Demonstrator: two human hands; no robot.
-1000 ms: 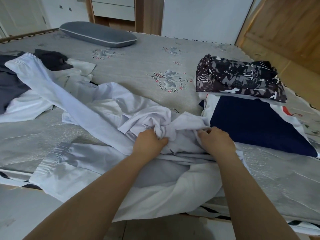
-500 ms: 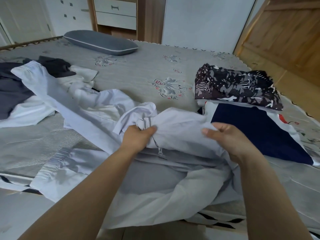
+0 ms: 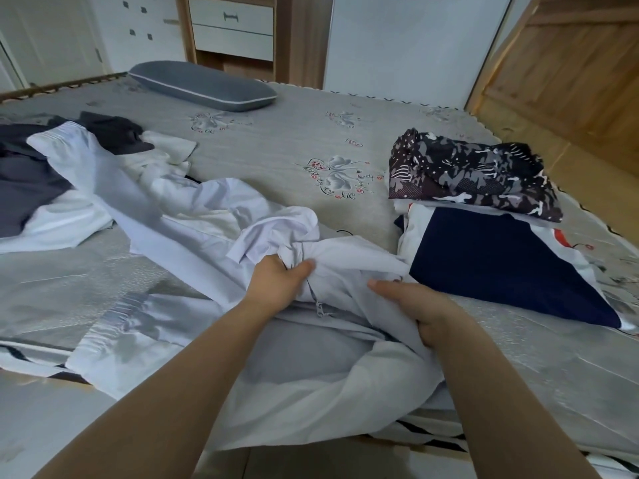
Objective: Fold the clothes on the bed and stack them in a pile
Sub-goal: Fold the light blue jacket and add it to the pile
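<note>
A crumpled white zip jacket (image 3: 193, 229) sprawls across the near half of the bed (image 3: 283, 157), one sleeve reaching to the far left. My left hand (image 3: 276, 283) grips a bunch of its fabric beside the zipper. My right hand (image 3: 418, 307) holds the fabric a little to the right, thumb on top and fingers tucked under. On the right lies a pile: a folded navy and white garment (image 3: 498, 261) with a dark patterned garment (image 3: 470, 174) on top.
Unfolded dark grey clothing (image 3: 24, 181) and a white piece (image 3: 58, 226) lie at the left. A grey pillow (image 3: 204, 84) rests at the bed's far side. Drawers (image 3: 231, 25) and a wooden door (image 3: 570, 74) stand behind.
Both hands first lifted the bunched jacket, then brought it back down. My right hand has shifted lower and nearer along the fabric. The head has tilted up a little.
</note>
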